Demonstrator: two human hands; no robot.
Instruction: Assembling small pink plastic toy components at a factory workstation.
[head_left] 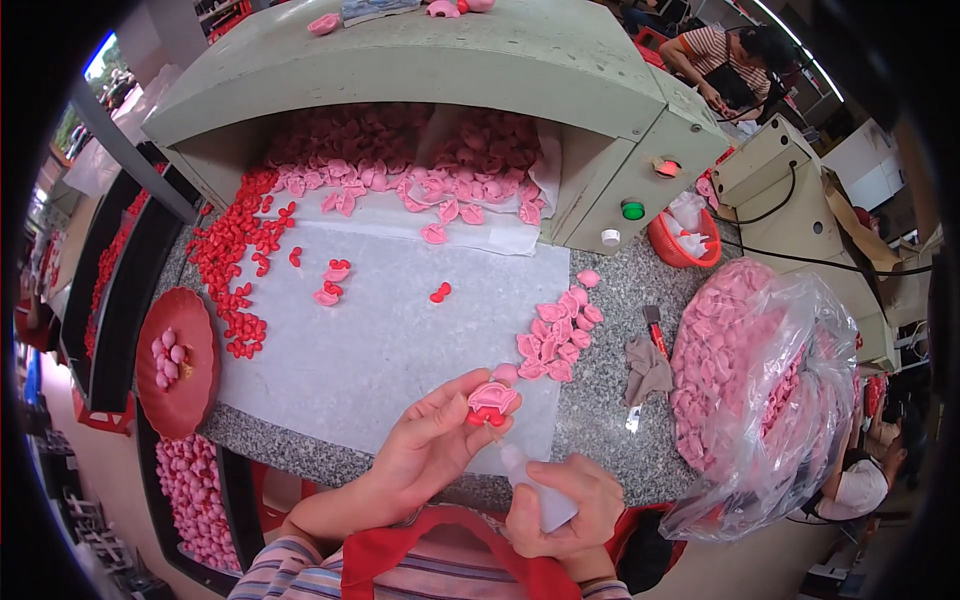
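Note:
Between the thumb and fingers of my left hand [425,440] is a pink molded piece [490,398] with a glossy red bow-shaped part [487,417] along its lower edge. My right hand [580,505] is wrapped round a pale, translucent squeeze bottle [545,497]. Its thin nozzle points up at the red part; whether the tip touches it I cannot tell. Just beyond my hands, pink pieces [555,335] lie in a loose group on the white sheet [370,380] and over its right edge. Closer to the middle sit a lone red part [440,292] and some pink-and-red pieces [330,292].
A green-grey machine [420,60] with an opening full of pink pieces stands at the back. Red parts [235,230] spread along the left. A red dish [178,400], a red basket [665,245], a brush [655,325], a cloth [650,370] and a plastic bag [790,400] surround the sheet.

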